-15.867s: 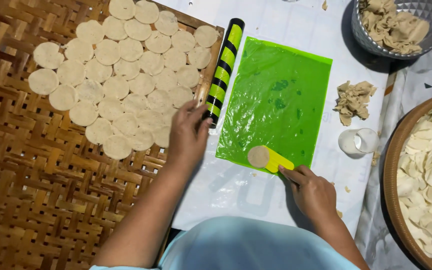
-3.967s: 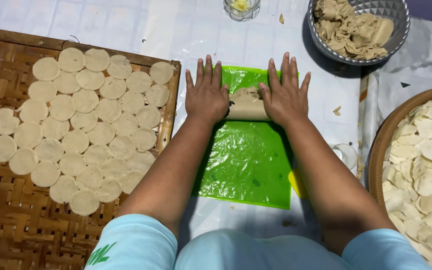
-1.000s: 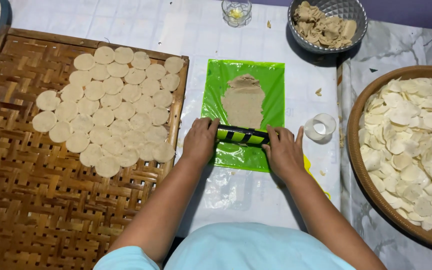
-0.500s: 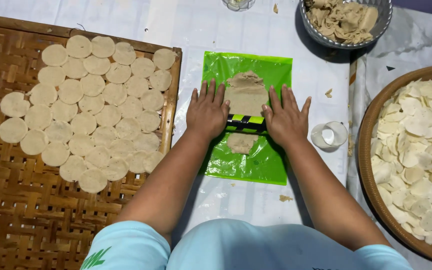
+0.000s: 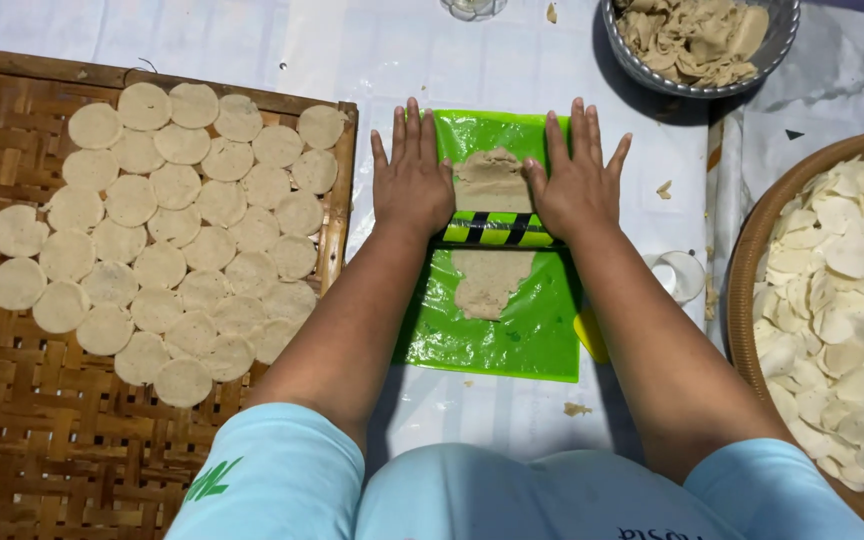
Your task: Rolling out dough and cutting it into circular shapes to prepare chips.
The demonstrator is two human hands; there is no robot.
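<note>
A green plastic sheet (image 5: 542,345) lies on the white table cover with a flattened strip of beige dough (image 5: 489,280) under it. Across the dough lies a roller striped green and black (image 5: 498,229). My left hand (image 5: 412,180) presses flat on the roller's left end, fingers spread and pointing away from me. On the right end my right hand (image 5: 577,180) presses the same way. Thicker dough (image 5: 492,180) shows between my hands, beyond the roller.
A woven bamboo tray (image 5: 42,440) at left carries several round dough discs (image 5: 162,230). A round wooden basket (image 5: 752,250) at right holds several white discs. A metal bowl (image 5: 697,40) of dough scraps stands at the back right, a small clear cup (image 5: 680,275) beside my right forearm.
Both hands have pushed the roller away from me along the sheet, from its near part to the middle. The dough behind the roller now lies flattened.
</note>
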